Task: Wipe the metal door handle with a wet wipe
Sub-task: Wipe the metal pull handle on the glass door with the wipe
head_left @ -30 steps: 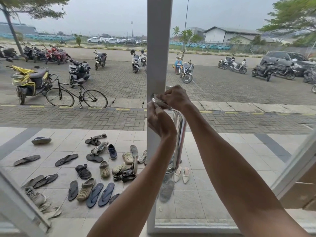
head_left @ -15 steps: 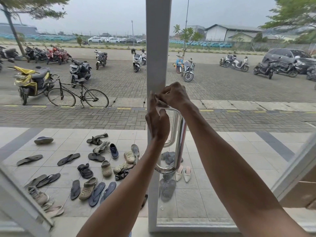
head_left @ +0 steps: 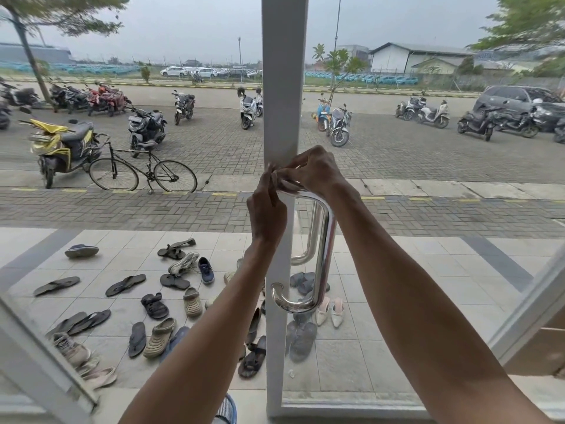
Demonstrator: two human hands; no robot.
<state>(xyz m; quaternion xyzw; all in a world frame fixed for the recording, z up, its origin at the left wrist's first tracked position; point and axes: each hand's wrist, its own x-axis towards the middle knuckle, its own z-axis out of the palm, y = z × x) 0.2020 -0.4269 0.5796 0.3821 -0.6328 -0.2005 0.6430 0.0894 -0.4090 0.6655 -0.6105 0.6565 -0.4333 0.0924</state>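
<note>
A polished metal door handle (head_left: 324,246), a vertical bar with curved ends, is fixed to the white frame (head_left: 282,87) of a glass door. Both hands meet at its top bend. My right hand (head_left: 315,171) curls over the top of the handle and holds a pale wet wipe (head_left: 286,185) against the metal. My left hand (head_left: 266,209) is raised beside it, its fingertips pinching the wipe's left edge. Most of the wipe is hidden under the fingers. A second handle shows through the glass on the outer side.
Through the glass lies a tiled porch with several sandals and shoes (head_left: 159,301). Beyond are a bicycle (head_left: 143,172), parked motorbikes and a car (head_left: 519,102). A white frame member (head_left: 46,362) slants at the lower left, another at the lower right.
Both hands have stayed at the handle's top bend. My left hand rose a little and its fingers came up to the wipe. More of the handle's lower curve is now in view.
</note>
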